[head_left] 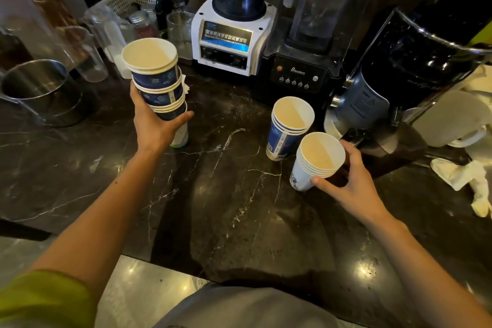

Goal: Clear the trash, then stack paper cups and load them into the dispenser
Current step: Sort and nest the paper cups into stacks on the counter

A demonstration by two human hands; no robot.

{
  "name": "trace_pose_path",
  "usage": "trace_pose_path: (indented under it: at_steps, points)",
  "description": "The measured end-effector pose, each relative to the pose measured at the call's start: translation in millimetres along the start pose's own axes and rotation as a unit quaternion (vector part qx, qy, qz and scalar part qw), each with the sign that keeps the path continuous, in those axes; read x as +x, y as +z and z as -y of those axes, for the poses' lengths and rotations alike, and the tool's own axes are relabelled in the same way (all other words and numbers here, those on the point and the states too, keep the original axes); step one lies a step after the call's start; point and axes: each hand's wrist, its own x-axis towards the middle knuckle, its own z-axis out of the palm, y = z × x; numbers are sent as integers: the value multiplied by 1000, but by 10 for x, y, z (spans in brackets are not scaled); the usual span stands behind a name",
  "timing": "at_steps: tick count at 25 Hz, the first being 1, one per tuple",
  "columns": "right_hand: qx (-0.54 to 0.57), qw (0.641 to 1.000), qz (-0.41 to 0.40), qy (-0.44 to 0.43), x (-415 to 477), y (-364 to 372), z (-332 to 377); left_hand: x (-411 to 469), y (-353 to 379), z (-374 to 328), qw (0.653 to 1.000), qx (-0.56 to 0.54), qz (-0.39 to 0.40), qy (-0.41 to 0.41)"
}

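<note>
My left hand (157, 125) grips a tall, loosely nested stack of blue-and-white paper cups (155, 74), held upright at the left of the dark marble counter (226, 194). My right hand (351, 181) is wrapped around a shorter stack of white cups (316, 160) that stands tilted on the counter at the right. A third stack of blue-and-white cups (288, 128) stands free just behind it, apart from both hands. No cup dispenser is in view.
Behind the cups stand a white blender (234, 34), a black blender (306, 61) and a coffee grinder (399, 74). A steel pot (40, 90), glass jugs and a white basket (125, 2) fill the left. Crumpled paper (466, 176) and a white mug (458, 117) lie far right.
</note>
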Motion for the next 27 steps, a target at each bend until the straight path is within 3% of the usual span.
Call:
trace_pose_path:
  at_steps: [6, 12, 17, 23, 27]
  points:
    - [-29, 999, -38, 5, 7, 17, 35, 6, -26, 30, 1000, -9, -4, -7]
    - [-70, 995, -63, -43, 50, -16, 233, -425, 114, -136, 996, -47, 75, 24]
    - [-34, 984, -66, -165, 117, 9, 593, -799, 293, -340, 985, -66, 158, 36]
    - [-37, 925, -16, -379, 262, 179, 1131, -1030, 442, -405, 968, -84, 233, 33]
    - [-61, 902, -10, -428, 374, 318, 1180, -1080, 423, -399, 962, -84, 256, 37]
